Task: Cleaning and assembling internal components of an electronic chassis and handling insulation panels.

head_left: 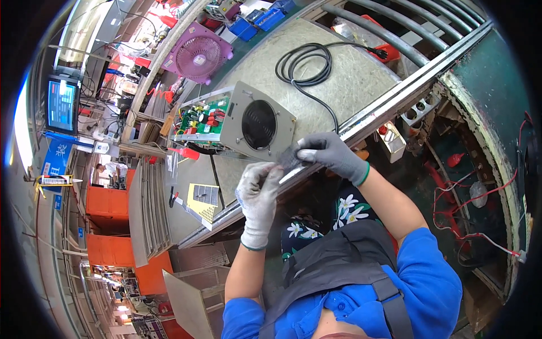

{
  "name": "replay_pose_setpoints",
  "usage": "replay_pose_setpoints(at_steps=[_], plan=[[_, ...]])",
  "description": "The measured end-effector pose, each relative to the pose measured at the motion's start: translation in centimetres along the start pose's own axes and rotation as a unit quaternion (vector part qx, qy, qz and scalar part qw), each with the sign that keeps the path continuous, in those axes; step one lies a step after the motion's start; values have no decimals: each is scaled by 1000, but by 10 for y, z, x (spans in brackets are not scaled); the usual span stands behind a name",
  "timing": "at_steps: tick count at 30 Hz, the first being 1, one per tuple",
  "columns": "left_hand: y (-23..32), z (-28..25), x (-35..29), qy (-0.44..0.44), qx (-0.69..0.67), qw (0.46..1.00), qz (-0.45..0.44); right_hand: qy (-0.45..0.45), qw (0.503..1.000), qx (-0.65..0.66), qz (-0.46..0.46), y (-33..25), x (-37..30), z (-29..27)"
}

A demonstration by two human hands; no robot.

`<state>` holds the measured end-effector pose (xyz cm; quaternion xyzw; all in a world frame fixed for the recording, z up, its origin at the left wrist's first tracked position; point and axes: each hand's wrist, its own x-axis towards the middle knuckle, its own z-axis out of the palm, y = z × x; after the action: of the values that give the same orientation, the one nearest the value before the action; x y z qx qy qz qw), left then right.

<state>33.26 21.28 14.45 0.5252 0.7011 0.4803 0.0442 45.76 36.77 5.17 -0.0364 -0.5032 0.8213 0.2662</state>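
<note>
My left hand (257,198), in a pale work glove, pinches one side of a small dark mesh-like piece (289,160) at the bench edge. From the other side, my right hand (336,157), in a grey glove, grips the same piece with thumb and fingers; its exact kind I cannot make out. Just beyond both hands stands a metal-cased electronic unit (235,144) with a round dark fan opening (259,125) on its grey panel. A green circuit board (206,118) with red and white parts shows in its exposed side.
A coiled black power cable (312,79) lies behind the unit on the metal bench (339,79). Left of my hands are sticker sheets (203,196) and a red-handled tool (174,196). A purple fan (199,53) stands at the back; metal rollers (395,20) run at far right.
</note>
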Motion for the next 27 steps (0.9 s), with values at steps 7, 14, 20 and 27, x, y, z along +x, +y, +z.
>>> replay_pose_setpoints(at_steps=[7,14,20,27], plan=[[-65,0,3,208,-156,958,-121,247,951,-109,-149,19,-2,-18],[-86,22,32,164,67,975,-131,254,963,22,-92,29,-9,-34],[-102,-35,46,265,-189,941,-91,216,970,-41,-102,-19,-4,-26],[-57,-109,89,314,-96,943,59,42,983,-141,-111,-80,78,69]])
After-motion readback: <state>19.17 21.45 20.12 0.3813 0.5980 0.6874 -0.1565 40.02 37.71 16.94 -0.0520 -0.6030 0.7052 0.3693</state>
